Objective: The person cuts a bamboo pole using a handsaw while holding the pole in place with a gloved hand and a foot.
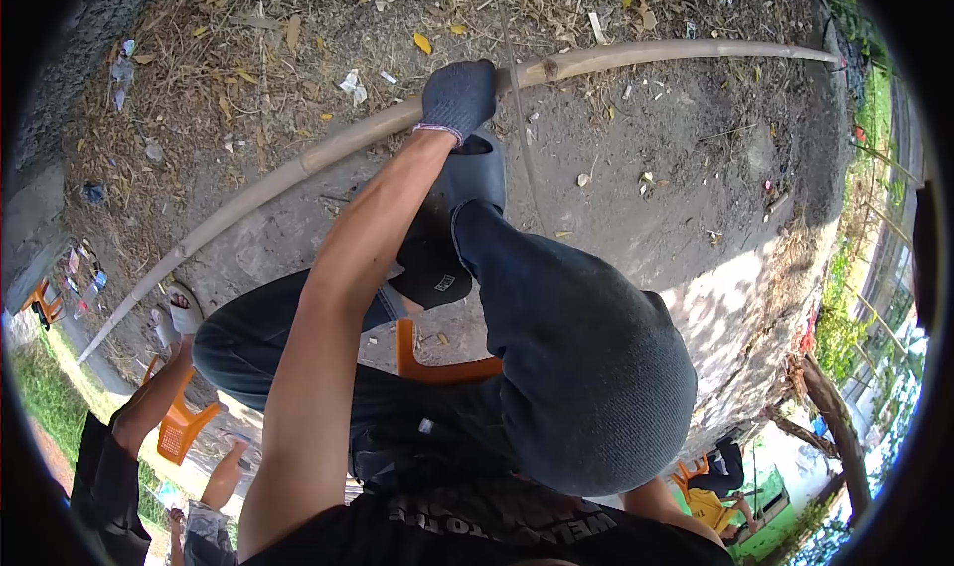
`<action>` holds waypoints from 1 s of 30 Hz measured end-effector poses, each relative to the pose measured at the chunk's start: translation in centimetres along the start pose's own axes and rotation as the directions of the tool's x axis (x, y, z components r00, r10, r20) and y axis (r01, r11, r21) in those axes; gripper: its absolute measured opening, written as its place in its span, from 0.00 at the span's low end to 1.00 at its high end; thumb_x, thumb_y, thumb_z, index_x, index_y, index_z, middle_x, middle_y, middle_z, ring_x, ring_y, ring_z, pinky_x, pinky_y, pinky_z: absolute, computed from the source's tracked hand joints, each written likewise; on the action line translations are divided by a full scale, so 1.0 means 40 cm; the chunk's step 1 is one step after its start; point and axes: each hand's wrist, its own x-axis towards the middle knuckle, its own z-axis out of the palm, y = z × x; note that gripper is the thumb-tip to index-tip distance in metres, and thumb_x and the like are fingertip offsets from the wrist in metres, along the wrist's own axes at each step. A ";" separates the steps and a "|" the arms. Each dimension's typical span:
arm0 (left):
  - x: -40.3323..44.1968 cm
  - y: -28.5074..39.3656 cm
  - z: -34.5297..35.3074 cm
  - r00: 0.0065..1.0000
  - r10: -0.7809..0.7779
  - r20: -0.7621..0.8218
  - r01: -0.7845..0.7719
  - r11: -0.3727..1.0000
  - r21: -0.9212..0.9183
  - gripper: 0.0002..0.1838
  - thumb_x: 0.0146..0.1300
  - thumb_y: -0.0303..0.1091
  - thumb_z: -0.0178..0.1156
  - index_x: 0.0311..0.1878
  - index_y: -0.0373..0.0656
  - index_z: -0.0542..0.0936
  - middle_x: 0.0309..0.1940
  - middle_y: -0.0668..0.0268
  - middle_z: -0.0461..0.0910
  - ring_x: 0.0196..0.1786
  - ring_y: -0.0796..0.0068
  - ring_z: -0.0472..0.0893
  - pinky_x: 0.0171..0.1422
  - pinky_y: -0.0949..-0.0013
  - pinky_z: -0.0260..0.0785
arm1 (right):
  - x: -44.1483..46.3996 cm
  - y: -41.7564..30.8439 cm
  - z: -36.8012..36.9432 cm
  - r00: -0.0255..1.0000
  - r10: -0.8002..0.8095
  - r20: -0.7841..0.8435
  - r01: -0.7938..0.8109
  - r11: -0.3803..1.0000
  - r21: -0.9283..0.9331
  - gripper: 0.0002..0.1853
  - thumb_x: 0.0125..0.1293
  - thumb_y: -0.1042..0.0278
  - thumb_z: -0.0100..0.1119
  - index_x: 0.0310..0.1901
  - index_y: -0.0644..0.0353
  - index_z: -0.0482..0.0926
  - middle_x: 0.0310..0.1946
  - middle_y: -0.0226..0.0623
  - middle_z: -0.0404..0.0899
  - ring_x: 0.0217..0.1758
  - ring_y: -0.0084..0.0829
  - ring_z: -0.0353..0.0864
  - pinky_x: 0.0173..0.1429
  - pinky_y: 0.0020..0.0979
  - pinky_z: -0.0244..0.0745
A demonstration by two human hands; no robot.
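A long bamboo pole lies curved across the view, from the lower left to the upper right. My left hand, in a dark knit glove, is closed around the pole near its middle. Just right of that hand, a thin, narrow strip crosses the pole; I cannot make out what it is. My foot in a dark slide sandal rests on the ground close below the left hand. A piece of my right arm shows behind my raised knee, and the right hand is hidden.
An orange plastic seat is under me. Dry leaves and litter cover the dirt ground. Other people's legs and an orange chair are at lower left. A person in yellow sits at lower right near a tree trunk.
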 end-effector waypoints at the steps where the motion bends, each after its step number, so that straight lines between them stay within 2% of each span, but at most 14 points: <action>1: 0.012 -0.008 -0.007 0.999 0.004 -0.039 -0.003 1.000 0.017 0.12 0.62 0.35 0.65 0.46 0.41 0.86 0.38 0.46 0.89 0.45 0.44 0.90 0.52 0.43 0.82 | -0.002 -0.001 -0.001 1.000 0.005 0.006 -0.005 1.000 0.009 0.10 0.67 0.75 0.69 0.28 0.66 0.80 0.18 0.29 0.78 0.20 0.21 0.75 0.27 0.30 0.67; 4: 0.027 -0.024 -0.007 0.999 0.016 -0.038 -0.017 1.000 -0.005 0.12 0.63 0.36 0.64 0.45 0.41 0.86 0.37 0.46 0.89 0.44 0.44 0.90 0.50 0.42 0.82 | -0.077 0.039 -0.037 0.996 0.087 -0.014 -0.086 0.996 0.028 0.10 0.67 0.76 0.68 0.28 0.66 0.80 0.18 0.28 0.78 0.20 0.21 0.75 0.26 0.30 0.67; 9: -0.002 0.001 0.021 1.000 0.002 -0.020 -0.001 1.000 0.012 0.13 0.63 0.36 0.64 0.47 0.41 0.86 0.39 0.46 0.89 0.46 0.44 0.90 0.52 0.43 0.82 | -0.084 0.026 0.000 0.999 0.047 0.013 -0.048 0.997 0.056 0.10 0.66 0.76 0.68 0.27 0.66 0.80 0.19 0.28 0.79 0.20 0.21 0.76 0.26 0.30 0.67; 13: -0.011 0.014 -0.007 1.000 -0.021 0.000 0.021 1.000 -0.012 0.13 0.63 0.38 0.65 0.48 0.42 0.85 0.41 0.47 0.89 0.48 0.45 0.90 0.54 0.44 0.82 | -0.015 0.050 -0.030 0.965 0.225 0.135 -0.238 0.967 0.088 0.09 0.66 0.77 0.68 0.27 0.66 0.80 0.19 0.27 0.80 0.20 0.21 0.76 0.26 0.30 0.67; 15: 0.007 0.000 -0.019 1.000 -0.002 0.021 0.002 1.000 -0.002 0.14 0.63 0.38 0.65 0.48 0.42 0.85 0.41 0.47 0.89 0.48 0.45 0.90 0.54 0.44 0.82 | 0.068 -0.027 -0.015 0.967 -0.223 0.123 0.237 0.965 -0.115 0.10 0.67 0.78 0.66 0.27 0.65 0.79 0.18 0.25 0.75 0.21 0.18 0.74 0.25 0.29 0.66; 16: 0.021 -0.010 -0.022 0.999 0.018 0.042 -0.018 1.000 0.015 0.14 0.63 0.39 0.66 0.48 0.42 0.85 0.41 0.47 0.89 0.49 0.46 0.90 0.54 0.45 0.82 | 0.069 -0.025 -0.023 0.968 -0.224 0.115 0.237 0.965 -0.116 0.10 0.67 0.78 0.66 0.27 0.65 0.79 0.18 0.25 0.75 0.21 0.18 0.74 0.25 0.29 0.66; 18: -0.016 0.002 -0.027 0.999 -0.008 0.047 0.007 1.000 0.014 0.15 0.62 0.39 0.66 0.49 0.42 0.86 0.42 0.47 0.89 0.50 0.47 0.90 0.55 0.45 0.82 | 0.030 -0.012 -0.068 0.953 0.205 0.225 -0.167 0.970 -0.178 0.07 0.74 0.71 0.70 0.41 0.64 0.93 0.29 0.29 0.89 0.31 0.16 0.81 0.38 0.23 0.73; 19: -0.012 -0.001 -0.028 0.998 0.009 0.064 -0.010 1.000 0.021 0.15 0.62 0.38 0.66 0.49 0.42 0.86 0.42 0.47 0.89 0.49 0.47 0.90 0.55 0.45 0.82 | -0.038 0.019 -0.049 0.968 0.248 0.048 -0.251 0.965 0.074 0.08 0.73 0.70 0.71 0.47 0.65 0.92 0.27 0.31 0.87 0.30 0.17 0.79 0.35 0.26 0.71; 20: 0.008 -0.003 -0.030 0.997 0.024 0.068 -0.025 0.999 0.024 0.15 0.62 0.38 0.66 0.49 0.42 0.86 0.41 0.47 0.89 0.49 0.47 0.90 0.54 0.45 0.82 | -0.102 0.056 -0.062 0.963 0.269 0.024 -0.270 0.957 0.103 0.08 0.73 0.69 0.71 0.47 0.65 0.92 0.26 0.31 0.86 0.29 0.17 0.79 0.34 0.26 0.70; 23: -0.013 0.000 0.017 0.999 -0.019 0.034 0.019 0.999 0.026 0.15 0.61 0.37 0.66 0.49 0.42 0.86 0.40 0.48 0.90 0.47 0.47 0.90 0.54 0.45 0.82 | -0.224 0.106 -0.126 0.947 0.316 0.060 -0.319 0.945 0.064 0.08 0.73 0.69 0.70 0.46 0.65 0.91 0.24 0.30 0.84 0.28 0.17 0.77 0.33 0.26 0.68; 26: -0.031 0.020 0.029 0.999 -0.034 0.036 0.034 0.999 0.006 0.15 0.61 0.37 0.66 0.49 0.42 0.86 0.40 0.48 0.90 0.47 0.47 0.90 0.54 0.45 0.82 | -0.124 0.156 -0.116 0.891 0.434 0.132 -0.453 0.857 0.244 0.08 0.73 0.68 0.70 0.45 0.65 0.91 0.23 0.28 0.82 0.27 0.17 0.75 0.32 0.26 0.67; 27: -0.020 0.020 0.016 0.999 -0.043 0.011 0.043 0.999 0.004 0.15 0.61 0.37 0.66 0.49 0.42 0.86 0.40 0.48 0.90 0.47 0.47 0.90 0.54 0.45 0.82 | -0.056 0.109 -0.090 0.921 0.365 0.138 -0.389 0.886 0.253 0.08 0.73 0.68 0.70 0.44 0.65 0.91 0.22 0.28 0.81 0.26 0.17 0.74 0.32 0.26 0.66; 29: 0.014 0.004 -0.017 1.000 -0.010 0.017 0.010 1.000 0.022 0.16 0.61 0.38 0.66 0.49 0.42 0.85 0.40 0.48 0.89 0.47 0.47 0.90 0.54 0.45 0.82 | 0.109 -0.014 -0.016 0.990 -0.100 0.097 0.097 0.995 0.031 0.11 0.66 0.71 0.70 0.28 0.65 0.81 0.15 0.34 0.73 0.18 0.25 0.75 0.27 0.33 0.68; 30: 0.019 -0.004 -0.024 0.999 0.003 0.044 -0.004 1.000 0.028 0.16 0.61 0.38 0.67 0.50 0.42 0.85 0.39 0.48 0.89 0.47 0.48 0.90 0.54 0.45 0.82 | 0.102 -0.016 -0.016 0.991 -0.096 0.092 0.093 0.995 0.034 0.11 0.66 0.71 0.70 0.28 0.65 0.81 0.15 0.34 0.73 0.18 0.25 0.75 0.27 0.33 0.68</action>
